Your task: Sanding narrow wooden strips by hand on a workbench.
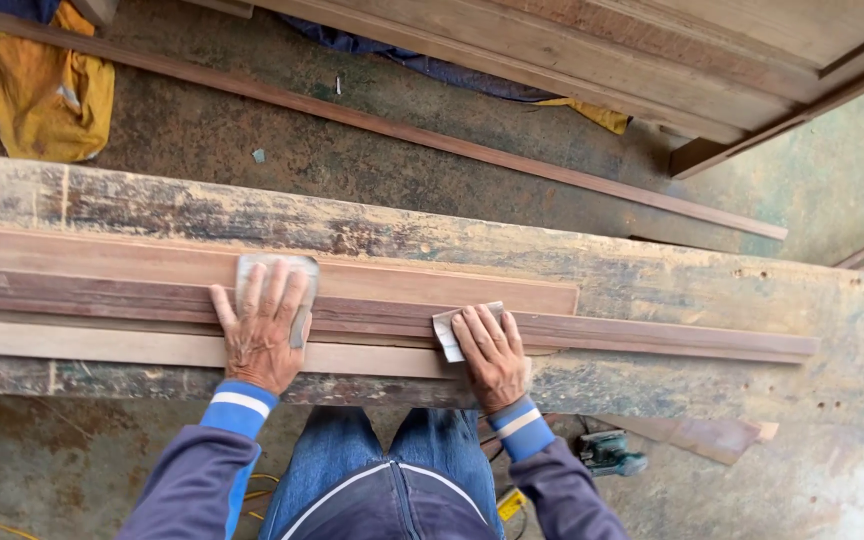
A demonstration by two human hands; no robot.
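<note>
Left hand (262, 325) and right hand (492, 350) each press flimsy sandpaper (277, 270) flat onto our stiff strip (392, 318), fingers spread.

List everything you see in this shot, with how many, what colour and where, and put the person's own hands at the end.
workbench: one, worn grey-brown, across the middle
wood strips: several, reddish and pale brown, lengthwise on the bench
sandpaper pieces: two, grey, one under each hand
long batten: one, reddish, on the floor beyond the bench
planks: a stack, light brown, top right
yellow cloth: one, top left
power tool: one, teal, on the floor lower right
left hand: flat on sandpaper
right hand: pressing the other piece
</note>
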